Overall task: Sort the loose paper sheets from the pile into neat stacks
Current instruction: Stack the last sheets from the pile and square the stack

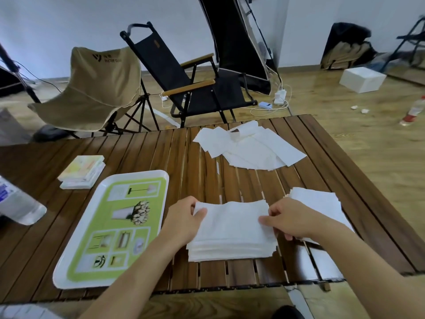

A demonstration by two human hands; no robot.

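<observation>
A loose pile of white paper sheets (249, 147) lies scattered at the far side of the slatted wooden table (161, 153). A squared stack of white sheets (232, 236) sits near the front edge. My left hand (185, 217) pinches the top sheet at the stack's left edge. My right hand (289, 218) grips the same sheet at the right edge. A second white stack (319, 201) lies just to the right, partly under my right wrist.
A white and green tray (115, 226) lies left of the stack. A small pile of coloured packets (82, 172) sits behind it. A plastic bottle (16, 203) lies at the left edge. Folding chairs (190, 88) stand beyond the table.
</observation>
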